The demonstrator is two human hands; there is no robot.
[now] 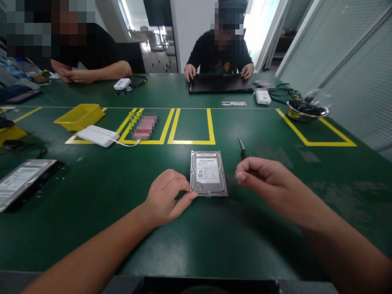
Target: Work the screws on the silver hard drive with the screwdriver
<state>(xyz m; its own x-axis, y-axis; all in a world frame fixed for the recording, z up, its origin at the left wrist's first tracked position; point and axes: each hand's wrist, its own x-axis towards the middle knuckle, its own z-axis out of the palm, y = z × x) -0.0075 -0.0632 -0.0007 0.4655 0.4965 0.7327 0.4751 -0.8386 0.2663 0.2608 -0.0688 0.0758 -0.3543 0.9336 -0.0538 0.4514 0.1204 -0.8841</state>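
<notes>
A silver hard drive [208,172] with a white label lies flat on the green table [196,228] in front of me. My left hand [167,197] rests at its near left corner, thumb and forefinger pinched on that corner. My right hand [269,183] is to the right of the drive, fingers curled round the handle of a screwdriver [242,148] whose shaft points away from me. The handle itself is mostly hidden in the hand.
Yellow tape boxes [191,126] mark the table beyond the drive. A yellow tray [80,116], a white power bank [97,135], another drive [21,181] at left, a metal bowl [307,110] at right. Two other people sit across, one at a black laptop [220,83].
</notes>
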